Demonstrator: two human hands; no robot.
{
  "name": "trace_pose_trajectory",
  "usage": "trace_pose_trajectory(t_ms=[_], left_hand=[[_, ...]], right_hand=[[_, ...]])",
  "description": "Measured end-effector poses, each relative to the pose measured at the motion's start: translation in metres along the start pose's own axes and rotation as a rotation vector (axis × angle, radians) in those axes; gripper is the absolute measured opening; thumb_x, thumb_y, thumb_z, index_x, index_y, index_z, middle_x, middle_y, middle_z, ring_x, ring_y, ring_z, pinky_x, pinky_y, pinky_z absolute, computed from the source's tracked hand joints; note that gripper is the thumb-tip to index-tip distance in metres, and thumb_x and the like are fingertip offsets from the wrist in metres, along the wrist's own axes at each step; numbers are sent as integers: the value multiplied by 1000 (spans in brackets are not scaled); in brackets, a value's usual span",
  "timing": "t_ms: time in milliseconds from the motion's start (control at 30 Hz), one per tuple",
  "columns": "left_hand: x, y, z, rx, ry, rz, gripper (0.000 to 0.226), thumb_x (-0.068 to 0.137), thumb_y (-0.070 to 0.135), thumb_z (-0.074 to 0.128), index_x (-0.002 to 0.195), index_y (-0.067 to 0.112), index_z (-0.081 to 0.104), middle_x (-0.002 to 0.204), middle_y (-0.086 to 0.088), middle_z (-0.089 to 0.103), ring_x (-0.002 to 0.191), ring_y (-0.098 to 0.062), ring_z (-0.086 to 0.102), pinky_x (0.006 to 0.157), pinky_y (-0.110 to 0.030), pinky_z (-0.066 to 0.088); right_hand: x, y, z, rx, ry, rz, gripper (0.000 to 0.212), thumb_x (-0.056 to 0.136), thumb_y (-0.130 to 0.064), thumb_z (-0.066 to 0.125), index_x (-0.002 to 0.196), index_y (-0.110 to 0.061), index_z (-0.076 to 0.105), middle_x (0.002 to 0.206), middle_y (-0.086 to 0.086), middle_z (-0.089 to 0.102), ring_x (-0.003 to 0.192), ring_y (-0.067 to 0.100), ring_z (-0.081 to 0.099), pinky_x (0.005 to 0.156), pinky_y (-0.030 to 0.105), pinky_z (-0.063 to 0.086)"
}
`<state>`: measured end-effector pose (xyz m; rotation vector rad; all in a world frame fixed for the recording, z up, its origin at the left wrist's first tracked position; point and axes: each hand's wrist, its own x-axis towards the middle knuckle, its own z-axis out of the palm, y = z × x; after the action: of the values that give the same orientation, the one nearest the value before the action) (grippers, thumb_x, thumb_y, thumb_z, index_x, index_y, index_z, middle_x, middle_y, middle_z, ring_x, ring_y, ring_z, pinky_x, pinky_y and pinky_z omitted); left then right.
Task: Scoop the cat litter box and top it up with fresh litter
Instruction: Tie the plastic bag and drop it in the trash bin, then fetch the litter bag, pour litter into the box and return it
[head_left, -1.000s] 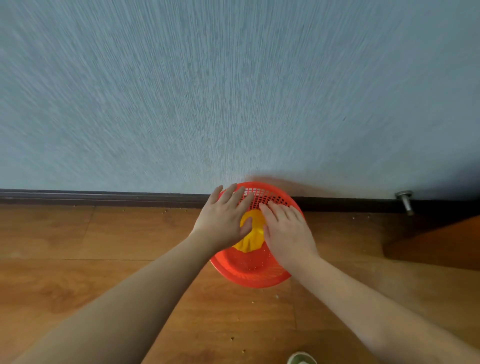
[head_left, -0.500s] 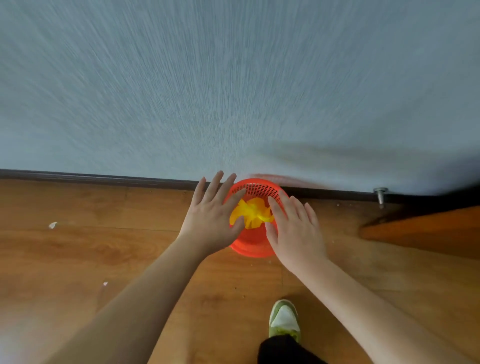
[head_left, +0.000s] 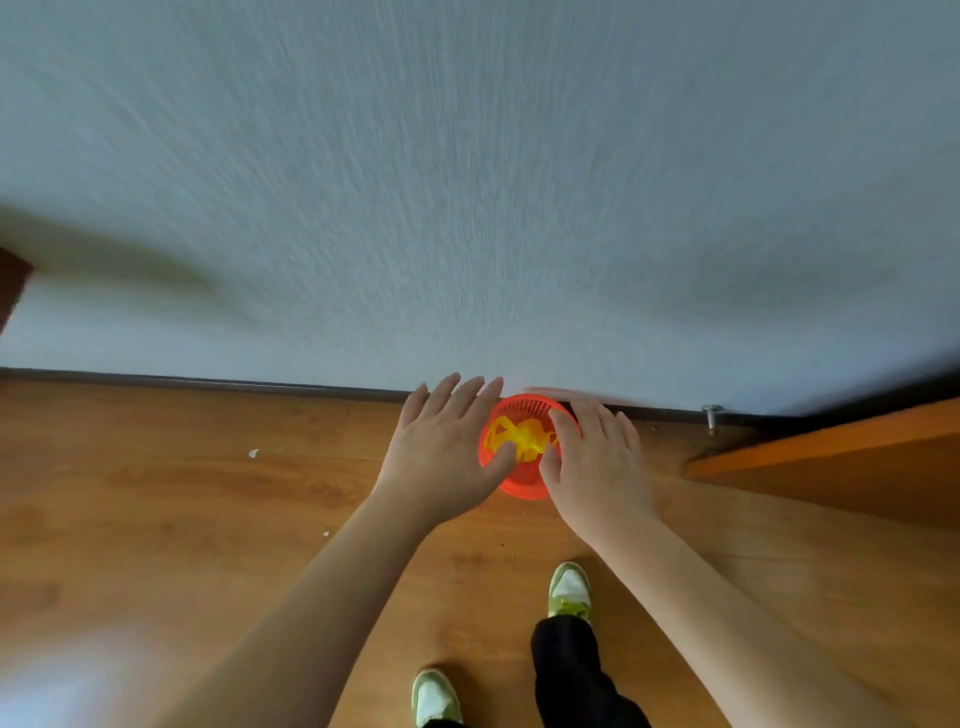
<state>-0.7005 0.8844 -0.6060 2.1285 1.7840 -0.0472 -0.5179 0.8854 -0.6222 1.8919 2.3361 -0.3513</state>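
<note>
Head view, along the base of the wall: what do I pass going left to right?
White scrap on the floor → left hand → red basket with yellow plastic inside → right hand → metal door stop → wooden door edge.

Both hands, left (head_left: 441, 457) and right (head_left: 597, 467), now lift off the yellow bag (head_left: 519, 439) in the red basket (head_left: 522, 483); the person rises, and both shoes (head_left: 570, 590) appear.
</note>
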Motion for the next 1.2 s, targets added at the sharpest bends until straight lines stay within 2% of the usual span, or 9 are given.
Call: trace_pose_trajectory(t_ms=[133,233,333,567,733,833,967,1100,1200], left_hand=[[-53,15,-70,43,22,11,81,85,70,4,156,32,3,164,6,-4,150,-15,-14,121,-40,-5],[-96,20,-113,63,37,2,83,83,73,0,156,34,-1,163,10,-11,148,-14,-19,122,-41,-3],[-129,26,-148,115,15,-3,87,79,76,-4,155,34,-3,164,10,-9,149,-16,-17,123,-45,0],[-207,68,-231,140,105,156,79,86,73,7,155,36,9,162,8,18,150,-17,12,122,-44,12],[-260,110,-266,150,331,313,68,93,65,29,149,27,38,146,3,50,137,-20,43,113,-41,32],[-280,138,-274,172,444,414,63,92,59,38,139,21,53,133,1,62,124,-20,57,103,-39,43],[-298,197,-279,188,386,555,65,92,59,32,142,23,49,138,2,58,129,-21,52,107,-41,39],[-328,273,-267,164,251,697,79,87,67,7,152,29,32,152,3,42,143,-19,35,117,-44,26],[-356,335,-248,182,199,791,81,83,69,-5,154,36,17,158,9,29,147,-15,23,120,-45,19]], right_hand=[[-38,-28,-69,17,44,-41,57,95,-40,20,138,-16,48,141,8,49,132,26,44,112,46,32],[-77,-47,-107,19,-39,-84,52,100,-39,25,147,-21,34,152,5,35,141,23,30,118,42,20],[-112,-56,-146,33,1,-61,51,101,-40,26,148,-23,30,154,3,31,142,21,28,118,39,18],[-212,-64,-225,17,96,90,53,101,-48,18,149,-28,25,158,0,24,146,21,19,118,39,14],[-289,-70,-257,-42,186,160,47,95,-43,37,133,-23,53,141,6,52,133,27,46,109,46,37],[-333,-57,-276,-55,233,251,43,93,-42,48,130,-23,58,137,6,56,129,27,50,106,47,40],[-394,-28,-297,-81,283,330,49,99,-44,34,142,-26,44,150,4,41,140,24,34,115,42,21],[-472,5,-301,-34,322,469,51,101,-46,26,150,-29,28,158,0,26,146,21,18,111,34,0],[-538,34,-297,26,300,574,58,97,-52,13,151,-32,19,160,-3,17,148,19,11,114,34,-2]])
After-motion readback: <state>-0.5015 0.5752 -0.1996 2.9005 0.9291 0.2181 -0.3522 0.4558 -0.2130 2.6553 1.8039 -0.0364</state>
